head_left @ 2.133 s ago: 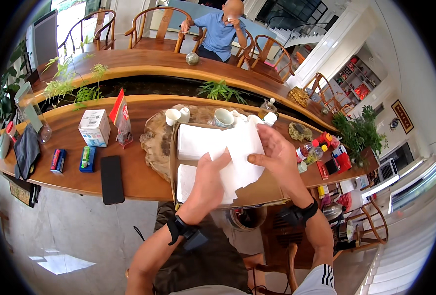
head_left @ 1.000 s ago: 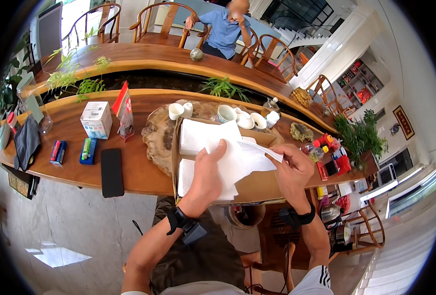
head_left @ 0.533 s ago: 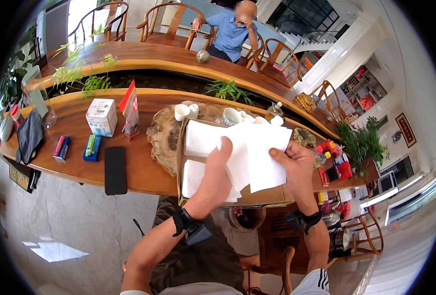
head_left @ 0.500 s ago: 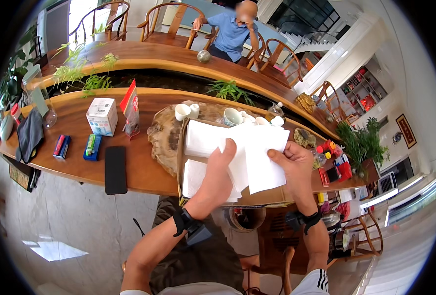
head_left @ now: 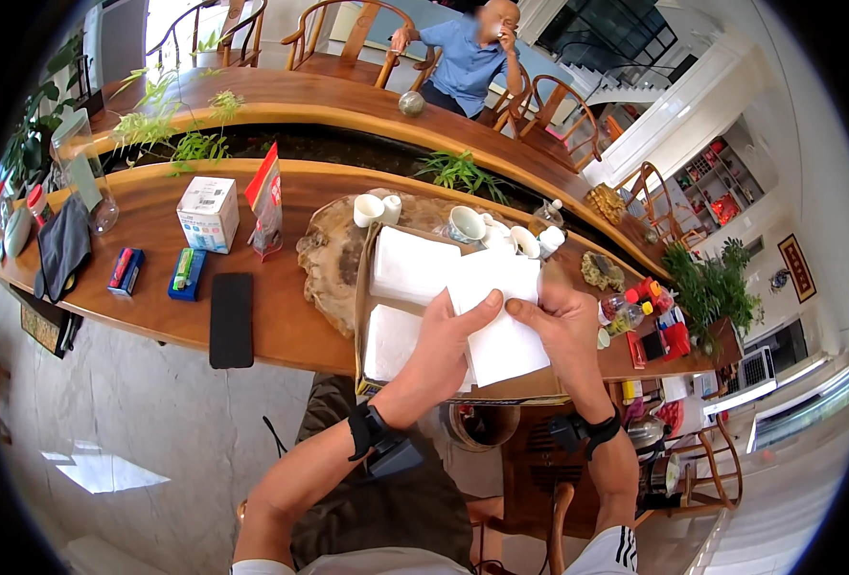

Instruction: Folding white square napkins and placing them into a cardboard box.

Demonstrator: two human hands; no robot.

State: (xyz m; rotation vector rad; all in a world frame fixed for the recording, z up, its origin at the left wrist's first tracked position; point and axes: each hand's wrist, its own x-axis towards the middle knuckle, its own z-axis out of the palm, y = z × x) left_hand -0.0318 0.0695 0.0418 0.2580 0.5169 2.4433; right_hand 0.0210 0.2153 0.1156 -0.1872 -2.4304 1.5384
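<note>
A few white paper sheets (head_left: pixel 509 353), lapped over one another, are between my two hands above an open cardboard box (head_left: pixel 360 316). My left hand (head_left: pixel 441 353) is closed on their left side, thumb on top. On the right side, my right hand (head_left: pixel 566 331) pinches them, with its thumb on the face and its fingers partly hidden behind. The two thumb tips almost meet near the middle. Inside the box lie an upper stack of white paper (head_left: pixel 413 264) and a lower stack (head_left: pixel 396 337) nearer me.
Behind the box are white cups (head_left: pixel 369 210) on a wooden slab (head_left: pixel 327 257). To the left lie a black phone (head_left: pixel 231 321), a white carton (head_left: pixel 208 213) and a red-topped pouch (head_left: pixel 265 206). Bottles (head_left: pixel 626 311) stand at right. A person in blue (head_left: pixel 468 59) sits across the table.
The sheets, spread apart before, now overlap more closely. My left hand has moved right along them, and the thumbs have come together. The view has shifted slightly.
</note>
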